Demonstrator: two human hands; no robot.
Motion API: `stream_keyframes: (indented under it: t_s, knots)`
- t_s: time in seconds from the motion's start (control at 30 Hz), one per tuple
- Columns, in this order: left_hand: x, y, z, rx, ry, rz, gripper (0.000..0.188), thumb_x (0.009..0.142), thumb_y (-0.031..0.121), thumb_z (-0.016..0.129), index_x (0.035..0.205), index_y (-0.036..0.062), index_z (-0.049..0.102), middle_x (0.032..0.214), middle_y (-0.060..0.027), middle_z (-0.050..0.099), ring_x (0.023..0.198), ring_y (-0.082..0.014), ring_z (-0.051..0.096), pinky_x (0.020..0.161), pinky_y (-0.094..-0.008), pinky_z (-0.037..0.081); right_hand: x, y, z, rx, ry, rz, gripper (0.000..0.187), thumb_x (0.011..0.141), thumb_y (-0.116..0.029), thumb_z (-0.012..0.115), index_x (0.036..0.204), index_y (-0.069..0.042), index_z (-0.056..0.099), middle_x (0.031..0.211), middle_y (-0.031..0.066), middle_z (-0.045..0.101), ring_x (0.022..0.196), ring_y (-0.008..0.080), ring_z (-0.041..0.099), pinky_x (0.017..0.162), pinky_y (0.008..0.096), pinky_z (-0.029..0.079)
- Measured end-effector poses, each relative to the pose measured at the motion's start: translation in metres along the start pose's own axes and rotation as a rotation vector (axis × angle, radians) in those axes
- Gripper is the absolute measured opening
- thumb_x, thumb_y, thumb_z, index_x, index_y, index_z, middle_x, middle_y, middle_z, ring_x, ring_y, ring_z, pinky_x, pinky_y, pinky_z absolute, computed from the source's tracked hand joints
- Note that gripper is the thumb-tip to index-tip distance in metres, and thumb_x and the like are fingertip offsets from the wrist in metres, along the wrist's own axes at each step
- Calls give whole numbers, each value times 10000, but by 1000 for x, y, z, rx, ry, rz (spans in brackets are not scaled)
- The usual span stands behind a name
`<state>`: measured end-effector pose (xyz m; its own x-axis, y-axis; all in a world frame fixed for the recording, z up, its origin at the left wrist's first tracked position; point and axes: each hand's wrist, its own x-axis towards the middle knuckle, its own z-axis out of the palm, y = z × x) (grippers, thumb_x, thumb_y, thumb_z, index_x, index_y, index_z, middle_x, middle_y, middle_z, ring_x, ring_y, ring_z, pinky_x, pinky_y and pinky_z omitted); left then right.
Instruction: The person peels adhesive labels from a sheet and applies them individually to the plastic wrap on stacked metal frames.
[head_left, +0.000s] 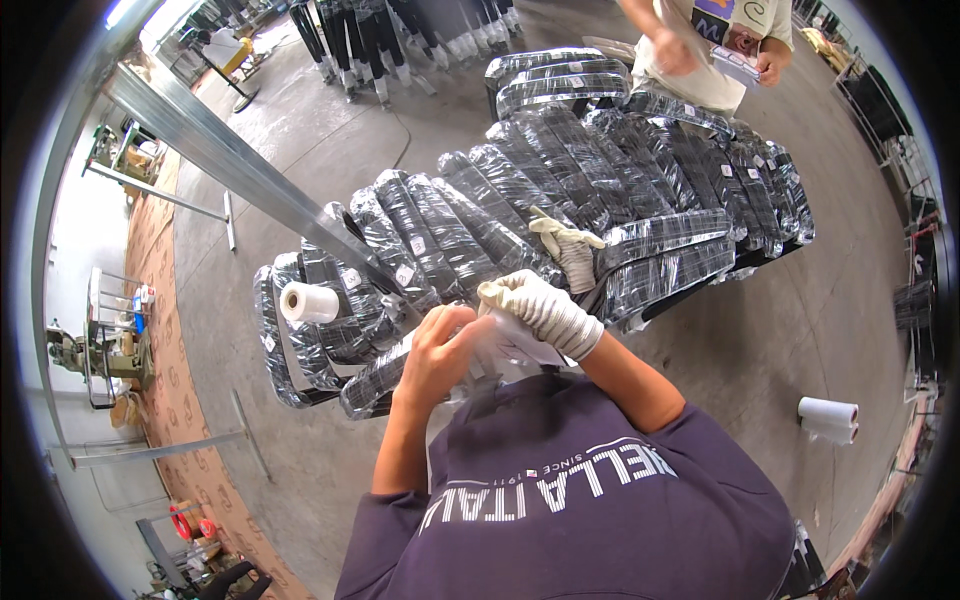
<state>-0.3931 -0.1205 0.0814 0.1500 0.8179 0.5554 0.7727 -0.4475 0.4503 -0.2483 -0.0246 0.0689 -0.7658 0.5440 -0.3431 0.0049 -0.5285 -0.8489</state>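
My left hand (pixel 438 345) is bare and closed, its fingertips pinching a crumpled piece of clear plastic film (pixel 497 345) in front of my chest. Close beside it, my right hand (pixel 535 308) wears a white knitted glove and is closed at the same film. A whitish patch shows within the film, too blurred to make out. Just beyond my hands lie many black, curved, padded-looking pieces (pixel 420 235) wrapped in clear film, some with small white labels. A loose white work glove (pixel 568 250) rests on top of them, beyond my right hand.
A white roll (pixel 308 302) stands on the wrapped pieces at left, near a slanting metal post (pixel 240 160). Across the pile another person (pixel 715 50) holds a small pale item. White rolls (pixel 828 418) lie at right. Black pieces (pixel 395 40) stand at the back.
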Motion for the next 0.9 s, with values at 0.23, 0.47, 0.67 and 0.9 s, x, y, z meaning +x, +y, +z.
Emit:
stream_keyframes:
  t_s: [0.23, 0.47, 0.67, 0.9]
  knots:
    - [2, -13, 1, -33, 31, 102, 269, 628, -52, 631, 860, 85, 641, 811, -62, 555, 686, -213, 543, 602, -307, 447, -3, -4, 2, 179, 4, 52, 210, 826, -239, 589, 774, -40, 634, 668, 6, 584, 570, 66, 501, 534, 217, 412]
    - [11, -6, 6, -127, 56, -217, 126, 697, -24, 579, 809, 32, 592, 873, -77, 552, 725, -223, 574, 608, -317, 466, 5, 4, -7, 205, 71, 45, 228, 811, -278, 606, 819, -50, 618, 693, -19, 575, 604, 63, 513, 562, 218, 426]
    - [16, -1, 9, -87, 77, -525, 73, 725, 26, 629, 775, 27, 575, 996, -122, 470, 779, -228, 535, 682, -325, 440, -7, -3, -6, -92, -24, -7, 353, 654, -185, 709, 959, -29, 620, 824, 19, 613, 726, 75, 543, 659, 228, 445]
    - [4, -6, 17, 391, 108, -88, 119, 660, 71, 648, 753, 101, 579, 1005, -47, 504, 997, -238, 450, 867, -366, 317, 6, 24, -21, -44, 133, 4, 305, 609, -174, 739, 862, -28, 651, 753, 37, 628, 651, 102, 567, 621, 242, 451]
